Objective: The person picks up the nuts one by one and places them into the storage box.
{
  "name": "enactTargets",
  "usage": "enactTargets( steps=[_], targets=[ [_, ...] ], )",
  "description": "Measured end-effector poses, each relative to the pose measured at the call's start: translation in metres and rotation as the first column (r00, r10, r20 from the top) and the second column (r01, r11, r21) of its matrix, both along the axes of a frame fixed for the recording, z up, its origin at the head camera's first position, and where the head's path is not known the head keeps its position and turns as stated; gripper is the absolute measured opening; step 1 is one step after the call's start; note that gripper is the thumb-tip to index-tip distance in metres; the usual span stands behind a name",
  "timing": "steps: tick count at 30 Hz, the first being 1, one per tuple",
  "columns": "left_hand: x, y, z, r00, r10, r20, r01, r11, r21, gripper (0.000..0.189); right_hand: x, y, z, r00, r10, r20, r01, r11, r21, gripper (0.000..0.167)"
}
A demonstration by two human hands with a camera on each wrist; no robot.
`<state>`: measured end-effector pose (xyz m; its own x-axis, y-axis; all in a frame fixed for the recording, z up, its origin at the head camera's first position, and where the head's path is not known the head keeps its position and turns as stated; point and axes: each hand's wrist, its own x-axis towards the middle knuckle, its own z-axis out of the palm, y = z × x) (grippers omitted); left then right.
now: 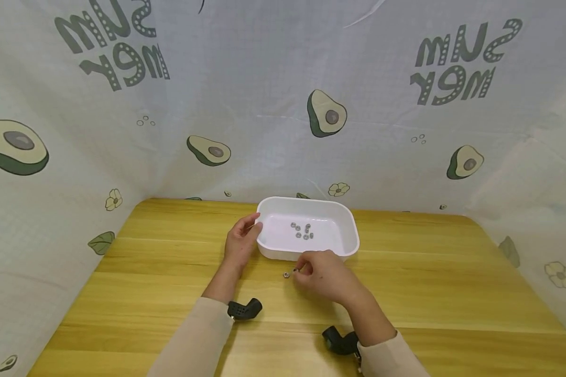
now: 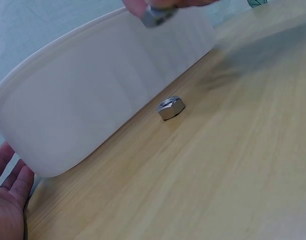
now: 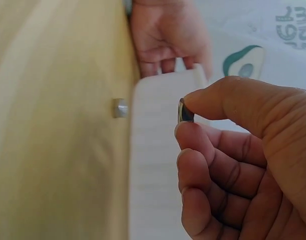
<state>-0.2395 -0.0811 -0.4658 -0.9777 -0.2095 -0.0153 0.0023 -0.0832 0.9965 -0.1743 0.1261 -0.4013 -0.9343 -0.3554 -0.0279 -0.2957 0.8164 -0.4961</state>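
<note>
A white plastic tray (image 1: 306,252) stands on the wooden table with several small metal hex nuts (image 1: 298,235) lying inside it. At its left end, my left hand (image 1: 241,242) rests its relaxed fingers and thumb against the wall near the rim. My right hand (image 1: 327,275) is in front of the tray's near wall, pinching a hex nut (image 3: 186,111) between thumb and index finger, its other fingers curled below. Another hex nut (image 2: 171,107) lies flat on the table, just in front of the tray and left of the right hand.
The wooden table (image 1: 453,293) extends to both sides of the tray. Behind it hangs a pale cloth (image 1: 264,68) printed with avocados and letters. A black wrist mount (image 1: 245,309) sits on the left forearm, and another black mount (image 1: 339,341) on the right.
</note>
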Motion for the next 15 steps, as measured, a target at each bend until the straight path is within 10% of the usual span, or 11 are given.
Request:
enactTargets(
  steps=[15],
  targets=[
    [0.0,-0.001,-0.001,1.0,-0.01,-0.005,0.01,1.0,0.008,0.036,-0.006,0.032,0.025,0.994,-0.104,-0.025,0.103,0.994,-0.038,0.012]
  ],
)
